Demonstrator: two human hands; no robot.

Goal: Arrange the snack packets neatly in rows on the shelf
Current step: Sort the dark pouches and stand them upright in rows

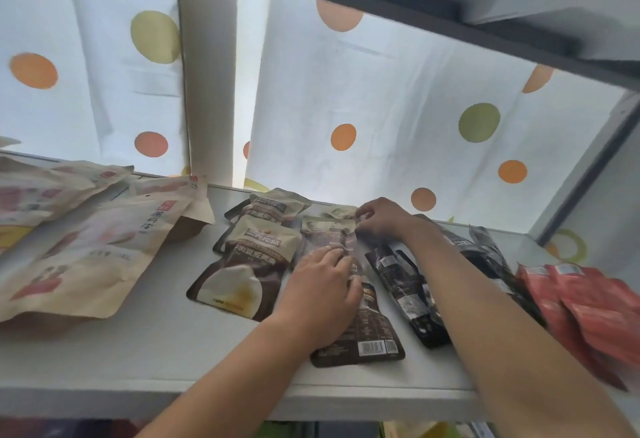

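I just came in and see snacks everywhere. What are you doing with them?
A person is sorting snack packets on a white shelf. The left hand presses flat on a brown packet lying back side up, while the right hand pinches the top of another packet further back. Tan bags, black packets and red packets lie alongside.

1. White curtain (398, 119) with orange and green polka dots is hanging behind the shelving, backlit.
2. Second dotted curtain panel (86, 56) is hanging on the left, split from the first by a pale vertical post (211, 91).
3. Dark upper board (415, 4) is running diagonally across the top right, something grey sitting on it, too blurred to identify.
4. Grey side upright (588, 167) is slanting down at far right.
5. Blurred coloured items (433, 430) are showing along the bottom edge.
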